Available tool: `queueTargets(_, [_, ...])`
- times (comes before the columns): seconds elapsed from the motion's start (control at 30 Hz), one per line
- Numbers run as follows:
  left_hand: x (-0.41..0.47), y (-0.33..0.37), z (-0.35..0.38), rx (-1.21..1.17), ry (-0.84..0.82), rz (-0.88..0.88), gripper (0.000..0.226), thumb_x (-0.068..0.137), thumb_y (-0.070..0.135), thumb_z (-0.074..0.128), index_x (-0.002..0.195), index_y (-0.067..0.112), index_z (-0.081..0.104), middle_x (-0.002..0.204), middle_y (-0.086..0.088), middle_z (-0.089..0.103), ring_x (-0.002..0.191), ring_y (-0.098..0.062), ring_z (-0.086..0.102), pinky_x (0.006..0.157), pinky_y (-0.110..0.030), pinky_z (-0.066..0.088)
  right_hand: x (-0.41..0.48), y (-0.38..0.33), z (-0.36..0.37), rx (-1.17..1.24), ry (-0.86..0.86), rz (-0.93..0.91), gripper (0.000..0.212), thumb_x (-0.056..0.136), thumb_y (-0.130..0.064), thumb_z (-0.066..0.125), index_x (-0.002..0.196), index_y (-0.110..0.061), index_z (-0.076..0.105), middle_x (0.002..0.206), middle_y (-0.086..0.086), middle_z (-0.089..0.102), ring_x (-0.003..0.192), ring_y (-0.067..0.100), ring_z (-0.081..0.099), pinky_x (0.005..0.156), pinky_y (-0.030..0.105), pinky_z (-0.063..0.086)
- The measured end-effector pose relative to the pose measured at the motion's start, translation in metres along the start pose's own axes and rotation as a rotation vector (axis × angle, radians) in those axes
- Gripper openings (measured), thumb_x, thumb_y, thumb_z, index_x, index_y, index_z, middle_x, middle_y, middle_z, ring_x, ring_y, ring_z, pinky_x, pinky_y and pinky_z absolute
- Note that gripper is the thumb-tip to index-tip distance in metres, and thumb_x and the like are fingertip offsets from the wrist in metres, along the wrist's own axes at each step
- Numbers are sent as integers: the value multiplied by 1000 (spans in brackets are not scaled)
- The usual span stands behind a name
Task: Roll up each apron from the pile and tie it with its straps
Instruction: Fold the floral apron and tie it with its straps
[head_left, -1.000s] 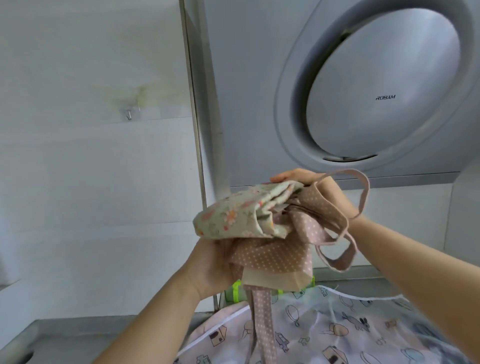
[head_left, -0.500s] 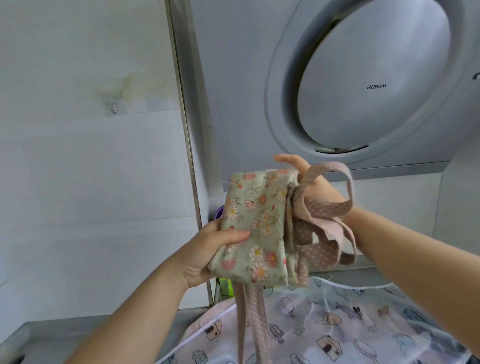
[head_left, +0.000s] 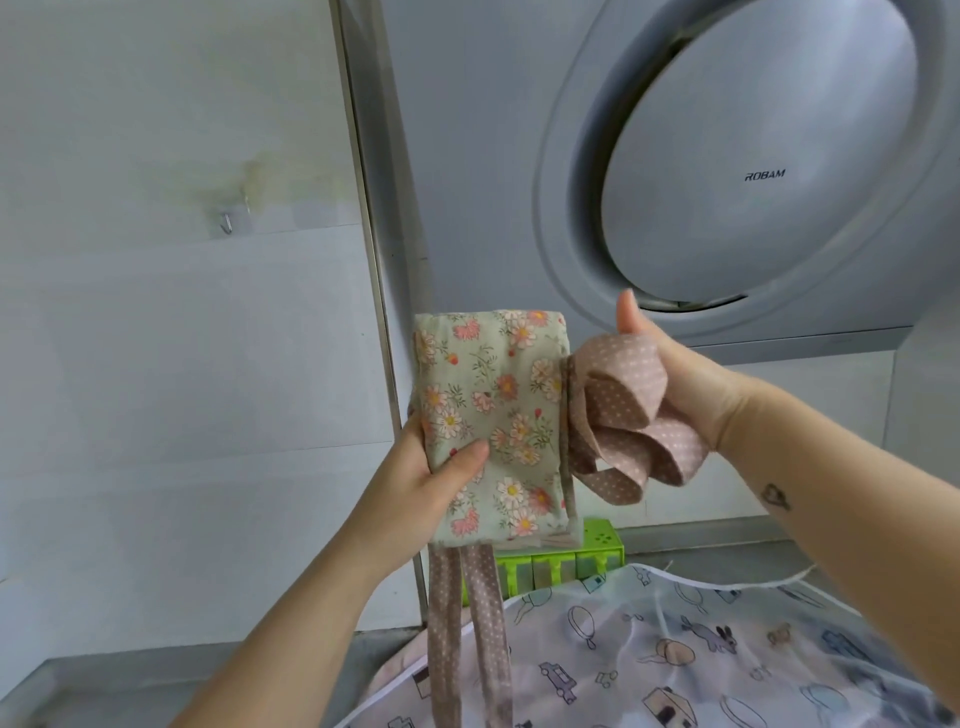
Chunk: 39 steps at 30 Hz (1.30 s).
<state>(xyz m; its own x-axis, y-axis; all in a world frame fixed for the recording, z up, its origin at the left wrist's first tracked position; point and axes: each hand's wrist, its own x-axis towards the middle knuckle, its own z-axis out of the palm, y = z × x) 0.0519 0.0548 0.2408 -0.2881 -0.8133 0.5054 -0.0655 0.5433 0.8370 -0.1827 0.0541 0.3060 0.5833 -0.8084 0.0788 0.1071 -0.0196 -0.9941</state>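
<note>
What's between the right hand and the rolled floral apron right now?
Head view: bunched loops of pink dotted strap fill that gap. The right hand grips them, and they meet the rolled floral apron at its right edge.

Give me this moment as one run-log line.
left hand: grips rolled floral apron | right hand: holds bunched polka-dot straps | two strap tails hang below | tie not yet done
</note>
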Motion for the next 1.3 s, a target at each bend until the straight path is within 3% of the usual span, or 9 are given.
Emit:
queueTargets(0.17, [6,-3,-4,80,67,26,43,90,21,60,131,24,47,119,14,64,109,-1,61,89,-20,52,-3,-2,2,-394,-28,-19,90,35,-80,75,98,-16,69,93,4,70,84,19,66,72,27,54])
queueTargets(0.27, [9,-3,2,89,60,37,50,87,31,65,132,27,46,122,13,63,112,-5,60,95,-32,51,6,1,20,-506,23,-78,59,64,-50,77,109,-19,57,87,-6,71,79,11,67,66,22,53])
queueTargets(0.4, [10,-1,9,13,37,4,52,84,42,64,131,29,47,120,13,65,111,-8,62,93,-40,53,21,14,27,-409,218,-189,29,74,-10,77,100,-14,65,92,-1,74,85,15,70,71,24,55])
queueTargets(0.67, [5,3,15,-538,-179,-236,94,56,53,85,135,17,48,128,-9,62,117,-26,61,83,-35,56,31,34,30,-115,409,-252,22,79,-22,71,97,-10,67,88,10,73,76,24,71,73,35,58])
queueTargets(0.77, [3,9,17,-637,-237,-256,72,58,39,88,121,16,63,121,-11,66,110,-25,65,78,-32,57,34,40,37,59,445,-308,28,86,-23,66,108,-6,66,97,14,73,85,29,71,73,36,57])
queueTargets(0.9, [7,11,22,-573,-44,-218,44,77,21,65,120,12,61,112,-10,70,102,-25,68,77,-35,59,38,36,42,2,560,-373,31,84,-29,69,105,-7,68,96,11,73,86,25,71,76,36,57])
queueTargets(1.03, [8,3,27,-451,159,-165,39,80,16,62,118,14,55,105,-4,72,97,-20,69,71,-32,57,33,26,33,-173,470,-108,56,74,-56,70,102,-8,67,100,16,71,87,27,68,84,43,55])
queueTargets(1.17, [19,-4,11,-574,389,-193,56,89,2,58,135,15,29,115,-6,62,96,-18,67,75,-39,56,20,46,27,-331,939,-591,24,86,-37,66,83,-16,55,76,-4,60,65,8,54,62,19,40])
queueTargets(1.3, [32,-6,-3,-762,340,-324,33,89,4,57,122,4,56,114,-13,69,88,-20,72,64,-33,59,19,90,46,-487,665,-553,29,89,-20,64,63,-13,52,55,-3,48,53,8,41,54,22,35])
